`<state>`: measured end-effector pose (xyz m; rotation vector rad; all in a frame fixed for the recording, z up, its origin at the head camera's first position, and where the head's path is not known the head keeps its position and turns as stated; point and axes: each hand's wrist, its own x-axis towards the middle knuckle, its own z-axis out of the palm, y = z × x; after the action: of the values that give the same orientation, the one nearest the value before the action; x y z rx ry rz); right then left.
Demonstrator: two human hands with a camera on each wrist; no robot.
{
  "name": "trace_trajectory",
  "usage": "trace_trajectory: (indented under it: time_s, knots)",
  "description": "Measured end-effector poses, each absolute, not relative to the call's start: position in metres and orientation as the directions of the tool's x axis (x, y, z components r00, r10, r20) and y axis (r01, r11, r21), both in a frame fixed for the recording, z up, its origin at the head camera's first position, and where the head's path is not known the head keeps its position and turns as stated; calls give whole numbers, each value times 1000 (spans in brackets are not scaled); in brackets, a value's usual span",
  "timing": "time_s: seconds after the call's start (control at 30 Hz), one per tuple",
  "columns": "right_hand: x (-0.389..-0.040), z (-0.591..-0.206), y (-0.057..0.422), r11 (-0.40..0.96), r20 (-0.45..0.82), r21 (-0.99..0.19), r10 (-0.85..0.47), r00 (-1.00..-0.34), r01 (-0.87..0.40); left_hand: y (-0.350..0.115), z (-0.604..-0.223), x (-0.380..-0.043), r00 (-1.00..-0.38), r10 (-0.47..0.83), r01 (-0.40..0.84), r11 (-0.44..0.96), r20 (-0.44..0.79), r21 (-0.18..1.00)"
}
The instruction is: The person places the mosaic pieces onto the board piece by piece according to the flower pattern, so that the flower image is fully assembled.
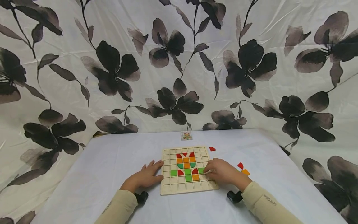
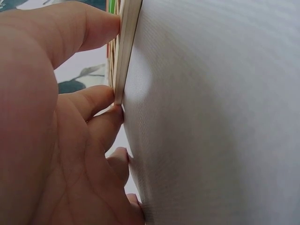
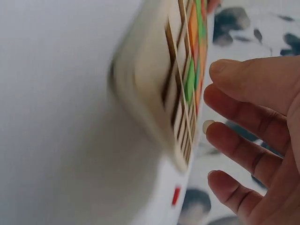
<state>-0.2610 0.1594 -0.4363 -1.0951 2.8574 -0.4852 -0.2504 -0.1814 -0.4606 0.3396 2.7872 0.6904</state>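
Note:
A square wooden grid board (image 1: 173, 188) lies on the white-covered table, with red, orange, green and teal flat pieces set in its middle cells. My left hand (image 1: 145, 176) is at the board's left side; in the left wrist view its thumb and fingertips touch the wooden edge (image 2: 125, 51). Over the right side hovers my right hand (image 1: 222, 171), beside a green square (image 1: 201, 170). In the right wrist view, its fingers (image 3: 243, 145) are loosely bent and apart, with nothing between them, and the green piece (image 3: 190, 82) sits in its cell.
A red quarter-round piece (image 1: 212, 149) lies off the board's far right corner. Farther right are another red piece (image 1: 240, 165) and an orange piece (image 1: 245, 172). Behind the board is a small patterned card (image 1: 186, 135). A floral cloth (image 1: 145, 71) hangs behind the table.

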Motion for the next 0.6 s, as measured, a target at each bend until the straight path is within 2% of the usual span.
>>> trace_trajectory:
  time_s: [0.2,0.37,0.6]
  knots:
    - [-266,-432,198,780,27,-308,-566,-824,-545,-180,-460,-251,-942,282,166,863,-182,478]
    - [-268,-432,231,855,-65,-327,-445,-893,-403,-179,-460,-251,-942,281,165,865,-186,474]
    - [-261,-417,269,910,-156,-295,-348,-924,-292,-180,-460,-251,-940,286,169,863,-184,476]
